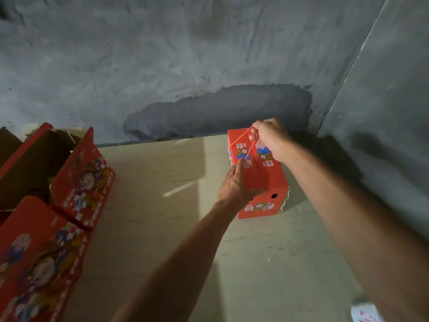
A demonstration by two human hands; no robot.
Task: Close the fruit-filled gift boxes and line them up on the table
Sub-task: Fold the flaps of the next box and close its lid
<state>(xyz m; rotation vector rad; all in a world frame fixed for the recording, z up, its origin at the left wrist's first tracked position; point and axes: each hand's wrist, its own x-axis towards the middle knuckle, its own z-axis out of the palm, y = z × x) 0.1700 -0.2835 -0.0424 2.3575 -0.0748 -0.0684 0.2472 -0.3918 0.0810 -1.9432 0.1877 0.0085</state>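
Pinching the red-white twisted cord handle (247,145), your right hand (270,138) tops the closed red printed cardboard gift box (260,180); your left hand (234,182), fingers straight, presses its near-left side, long axis running away from you.

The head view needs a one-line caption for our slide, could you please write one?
Right hand pinches the cord handle of a closed red gift box while the left hand steadies its side.

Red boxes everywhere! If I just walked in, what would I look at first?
Probably the closed red box at the far side of the table, near the grey wall. The right hand pinches its red-and-white string handle, while the left hand presses flat against its side. Next you would notice the open red boxes crowded along the left edge, flaps standing up.
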